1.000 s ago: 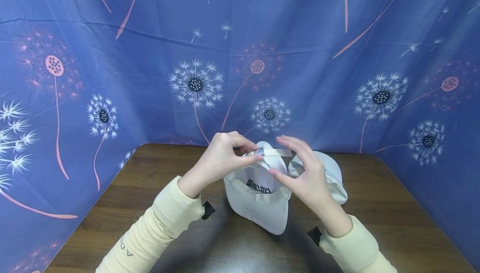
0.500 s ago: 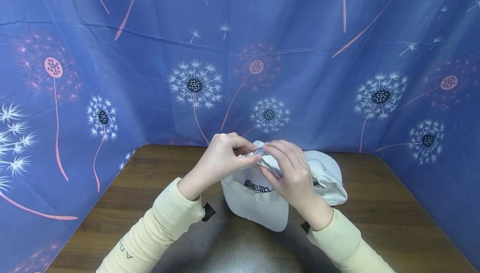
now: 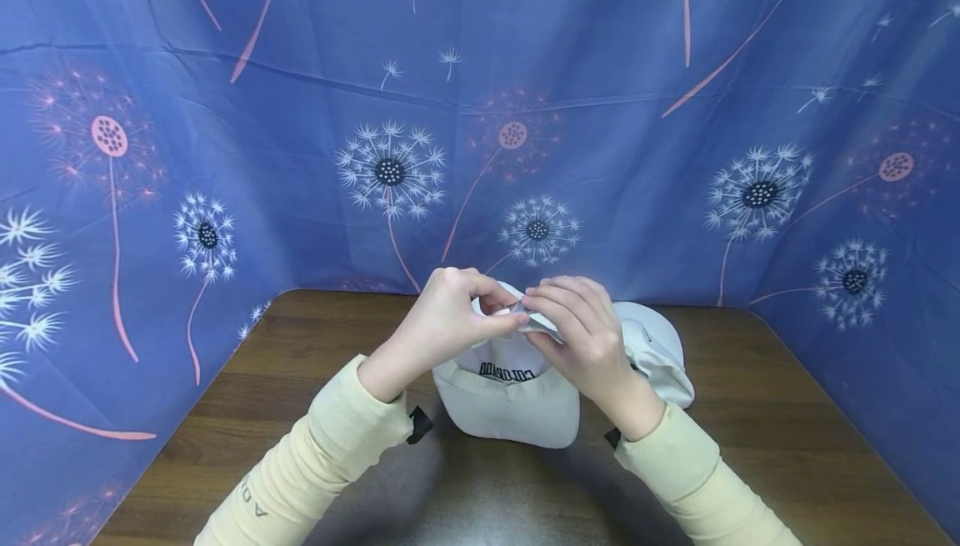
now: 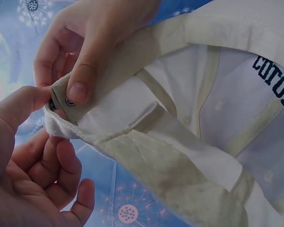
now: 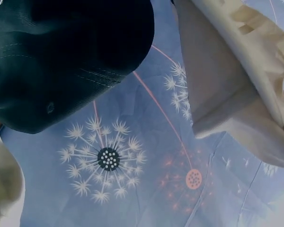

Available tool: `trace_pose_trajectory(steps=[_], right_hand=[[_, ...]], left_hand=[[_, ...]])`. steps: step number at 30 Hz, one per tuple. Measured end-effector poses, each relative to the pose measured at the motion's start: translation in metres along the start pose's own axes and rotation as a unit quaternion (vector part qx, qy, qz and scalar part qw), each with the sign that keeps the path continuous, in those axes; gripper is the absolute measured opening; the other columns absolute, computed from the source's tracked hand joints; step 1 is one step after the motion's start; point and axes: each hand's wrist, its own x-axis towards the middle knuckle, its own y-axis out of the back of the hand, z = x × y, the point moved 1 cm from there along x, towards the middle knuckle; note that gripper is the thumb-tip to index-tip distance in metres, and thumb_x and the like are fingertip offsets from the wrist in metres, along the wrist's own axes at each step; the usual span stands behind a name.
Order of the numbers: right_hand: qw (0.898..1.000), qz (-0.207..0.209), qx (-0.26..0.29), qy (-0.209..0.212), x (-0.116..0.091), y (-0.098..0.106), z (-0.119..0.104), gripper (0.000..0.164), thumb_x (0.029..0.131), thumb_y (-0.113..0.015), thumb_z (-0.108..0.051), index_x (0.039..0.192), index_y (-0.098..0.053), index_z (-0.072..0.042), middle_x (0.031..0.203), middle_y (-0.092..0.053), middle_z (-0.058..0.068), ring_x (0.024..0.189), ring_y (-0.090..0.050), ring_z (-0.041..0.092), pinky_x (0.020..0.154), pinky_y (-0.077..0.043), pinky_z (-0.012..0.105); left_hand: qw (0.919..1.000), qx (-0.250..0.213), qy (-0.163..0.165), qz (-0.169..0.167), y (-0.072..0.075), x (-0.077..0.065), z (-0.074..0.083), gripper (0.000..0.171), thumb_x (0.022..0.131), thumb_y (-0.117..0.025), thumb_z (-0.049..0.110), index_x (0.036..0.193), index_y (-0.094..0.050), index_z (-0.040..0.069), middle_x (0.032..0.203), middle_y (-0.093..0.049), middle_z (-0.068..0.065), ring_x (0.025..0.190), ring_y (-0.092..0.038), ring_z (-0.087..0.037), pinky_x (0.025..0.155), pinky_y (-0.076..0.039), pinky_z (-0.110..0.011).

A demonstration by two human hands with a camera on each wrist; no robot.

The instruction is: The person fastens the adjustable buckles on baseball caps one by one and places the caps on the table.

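Observation:
A white baseball cap is turned with its inside up and its brim toward me; dark letters show upside down inside. My left hand pinches the back edge of the cap; the left wrist view has its thumb pressing beside a metal eyelet on the strap end. My right hand meets it there, thumb and fingers pinching the folded strap tip. In the left wrist view the right hand comes in from the left. The right wrist view catches the cap's outer side.
A second white cap lies on the brown wooden table, partly behind my right hand. Dark fabric with stitching and an eyelet, like a cap crown, fills the upper left of the right wrist view. A blue dandelion-print cloth hangs behind.
My right hand has moved left from beside the loose strap and closed on it at my left hand. The cap's brim has swung leftward and sits more level.

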Motion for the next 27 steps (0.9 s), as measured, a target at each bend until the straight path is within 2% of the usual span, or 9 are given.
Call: trace_pose_trajectory(steps=[8, 16, 23, 27], right_hand=[[1.000, 0.013, 0.014, 0.025, 0.004, 0.002, 0.001, 0.020, 0.088, -0.067, -0.019, 0.083, -0.071, 0.001, 0.082, -0.070, 0.012, 0.076, -0.063, 0.030, 0.071, -0.047, 0.044], [0.998, 0.025, 0.028, 0.045, 0.003, 0.000, 0.000, 0.017, 0.086, -0.066, -0.012, 0.078, -0.070, 0.002, 0.075, -0.068, 0.012, 0.069, -0.061, 0.028, 0.065, -0.045, 0.042], [0.997, 0.018, 0.063, 0.047, 0.002, 0.002, -0.003, 0.015, 0.086, -0.064, -0.007, 0.077, -0.067, 0.005, 0.077, -0.066, 0.015, 0.068, -0.062, 0.028, 0.070, -0.053, 0.037], [0.996, 0.014, 0.075, 0.044, 0.002, 0.004, -0.004, 0.016, 0.087, -0.065, -0.008, 0.079, -0.066, 0.006, 0.078, -0.066, 0.016, 0.069, -0.063, 0.029, 0.073, -0.053, 0.035]], left_hand=[[0.9996, -0.014, 0.017, -0.018, -0.003, 0.001, 0.004, 0.011, 0.075, -0.078, 0.024, 0.079, -0.075, 0.014, 0.063, -0.061, 0.010, 0.060, -0.050, -0.006, 0.053, -0.042, -0.020], [0.9994, -0.004, 0.010, -0.033, -0.006, -0.001, 0.006, 0.008, 0.075, -0.077, 0.022, 0.075, -0.073, 0.015, 0.061, -0.058, 0.010, 0.058, -0.047, -0.006, 0.051, -0.038, -0.019], [0.9998, -0.014, 0.005, -0.014, -0.009, -0.006, 0.007, 0.009, 0.075, -0.077, 0.023, 0.077, -0.073, 0.015, 0.065, -0.058, 0.010, 0.062, -0.050, -0.007, 0.055, -0.042, -0.019], [0.9995, -0.030, 0.009, 0.000, -0.010, -0.010, 0.006, 0.011, 0.076, -0.077, 0.025, 0.083, -0.074, 0.016, 0.070, -0.059, 0.010, 0.068, -0.055, -0.009, 0.060, -0.046, -0.021]])
